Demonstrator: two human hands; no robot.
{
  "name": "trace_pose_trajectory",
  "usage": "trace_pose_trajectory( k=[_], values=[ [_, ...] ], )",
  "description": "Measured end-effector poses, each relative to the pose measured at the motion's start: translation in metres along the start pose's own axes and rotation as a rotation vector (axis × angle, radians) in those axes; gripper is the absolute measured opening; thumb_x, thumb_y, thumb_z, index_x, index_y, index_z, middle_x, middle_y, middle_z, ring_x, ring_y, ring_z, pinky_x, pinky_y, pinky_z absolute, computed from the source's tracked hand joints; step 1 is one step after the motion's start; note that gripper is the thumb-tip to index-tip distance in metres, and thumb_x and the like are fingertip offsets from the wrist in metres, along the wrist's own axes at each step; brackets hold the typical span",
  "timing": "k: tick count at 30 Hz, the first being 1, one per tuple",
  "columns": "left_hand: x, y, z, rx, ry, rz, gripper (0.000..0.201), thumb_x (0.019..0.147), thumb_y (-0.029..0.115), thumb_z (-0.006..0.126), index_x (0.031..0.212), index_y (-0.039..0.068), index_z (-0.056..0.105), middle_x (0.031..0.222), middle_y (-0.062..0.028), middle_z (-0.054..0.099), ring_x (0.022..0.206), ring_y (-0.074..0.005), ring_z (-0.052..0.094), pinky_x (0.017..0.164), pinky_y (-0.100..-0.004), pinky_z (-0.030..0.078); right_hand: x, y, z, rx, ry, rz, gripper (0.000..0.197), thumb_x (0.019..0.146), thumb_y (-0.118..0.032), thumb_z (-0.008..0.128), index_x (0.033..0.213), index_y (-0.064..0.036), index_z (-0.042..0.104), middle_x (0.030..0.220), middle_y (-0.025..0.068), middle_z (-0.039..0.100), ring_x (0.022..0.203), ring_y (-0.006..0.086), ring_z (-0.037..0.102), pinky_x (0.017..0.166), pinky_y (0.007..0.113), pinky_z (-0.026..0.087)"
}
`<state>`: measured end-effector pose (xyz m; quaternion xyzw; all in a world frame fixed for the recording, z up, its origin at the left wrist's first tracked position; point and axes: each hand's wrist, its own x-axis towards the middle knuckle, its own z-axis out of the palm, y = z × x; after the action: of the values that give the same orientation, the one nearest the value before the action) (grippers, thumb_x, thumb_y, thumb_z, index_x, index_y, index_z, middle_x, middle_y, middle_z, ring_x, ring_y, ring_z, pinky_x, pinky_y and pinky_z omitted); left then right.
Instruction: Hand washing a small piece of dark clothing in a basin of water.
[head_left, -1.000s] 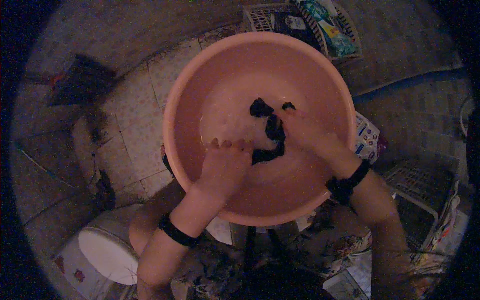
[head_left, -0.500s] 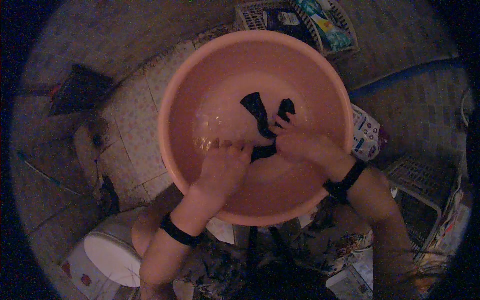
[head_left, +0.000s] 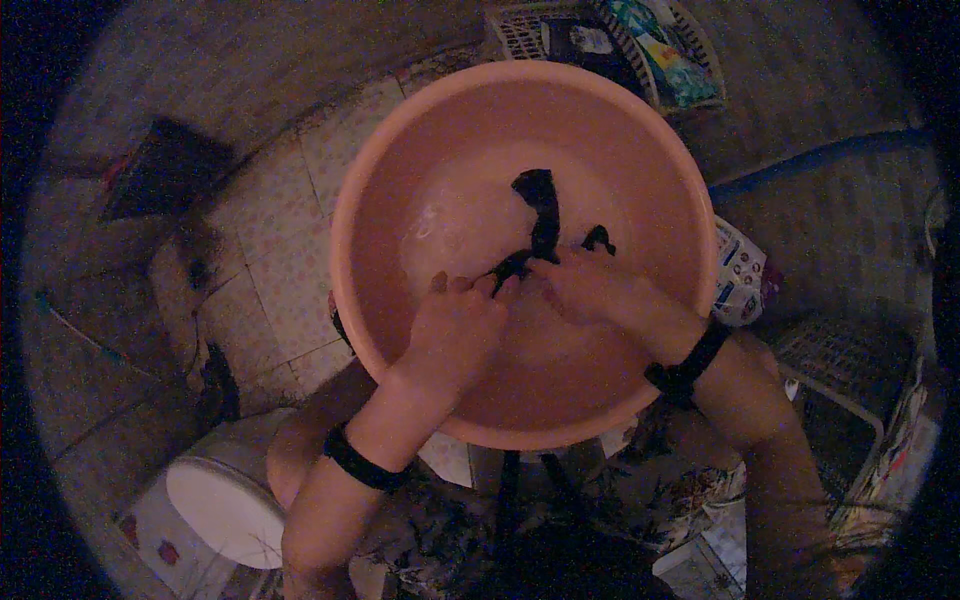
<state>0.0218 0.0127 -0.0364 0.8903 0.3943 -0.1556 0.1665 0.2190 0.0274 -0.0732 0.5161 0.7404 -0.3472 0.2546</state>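
Holding water and a dark cloth [head_left: 540,215], the pink basin [head_left: 640,150] leaves open room inside; left hand [head_left: 455,325] and right hand [head_left: 585,290] pinch the cloth, fingers pressed together.

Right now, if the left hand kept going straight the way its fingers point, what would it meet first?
The left hand points up the picture, into the basin. Past the dark cloth it already grips lies only soapy water, then probably the far wall of the pink basin.
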Motion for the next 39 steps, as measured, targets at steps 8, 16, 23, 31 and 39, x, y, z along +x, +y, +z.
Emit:
trace_pose_trajectory(
  k=[8,16,23,31,39],
  values=[
    [0.002,0.001,0.010,-0.012,0.100,0.015,0.040,0.093,0.018,0.046,0.131,0.014,0.054,0.120,-0.0122,0.064,0.099,-0.0303,0.066,0.094,-0.0507,0.049,0.019,0.017,0.031,-0.080,0.129,-0.114,0.043,0.092,-0.027,0.052,0.130,-0.0054,0.052,0.123,0.0231,0.054,0.116,0.0402,0.054,0.096,0.050,0.046],
    [-0.005,-0.005,0.010,0.009,0.115,0.022,0.039,0.092,0.017,0.046,0.130,0.013,0.055,0.119,-0.0116,0.065,0.098,-0.0297,0.067,0.088,-0.0486,0.053,0.032,0.002,0.019,0.085,0.041,-0.138,0.031,0.092,-0.022,0.050,0.114,-0.0030,0.062,0.126,0.0232,0.053,0.113,0.0406,0.054,0.090,0.051,0.048],
    [-0.005,0.000,-0.002,-0.010,0.071,-0.003,0.027,0.087,0.015,0.053,0.109,0.006,0.065,0.087,-0.0111,0.070,0.084,-0.0272,0.069,0.075,-0.0402,0.055,0.026,0.009,-0.002,0.429,0.054,-0.131,0.030,0.095,-0.021,0.046,0.095,-0.0092,0.074,0.089,0.0152,0.070,0.080,0.0294,0.066,0.076,0.042,0.052],
    [-0.002,-0.006,-0.006,-0.197,0.016,-0.054,0.025,0.093,0.022,0.050,0.101,0.006,0.068,0.087,-0.0207,0.069,0.077,-0.0395,0.068,0.066,-0.0489,0.056,0.004,-0.005,-0.021,0.774,0.225,-0.071,0.037,0.098,-0.031,0.051,0.087,-0.0031,0.072,0.075,0.0077,0.066,0.068,0.0167,0.061,0.065,0.031,0.049],
    [0.001,0.005,-0.027,-0.158,0.153,-0.231,0.059,0.090,0.044,0.058,0.121,-0.006,0.055,0.116,-0.0209,0.064,0.085,-0.0370,0.069,0.070,-0.0454,0.056,-0.009,-0.011,-0.038,1.366,0.335,-0.096,0.035,0.096,-0.037,0.058,0.086,-0.0040,0.064,0.073,0.0001,0.060,0.063,0.0075,0.055,0.055,0.024,0.046]
  ],
)
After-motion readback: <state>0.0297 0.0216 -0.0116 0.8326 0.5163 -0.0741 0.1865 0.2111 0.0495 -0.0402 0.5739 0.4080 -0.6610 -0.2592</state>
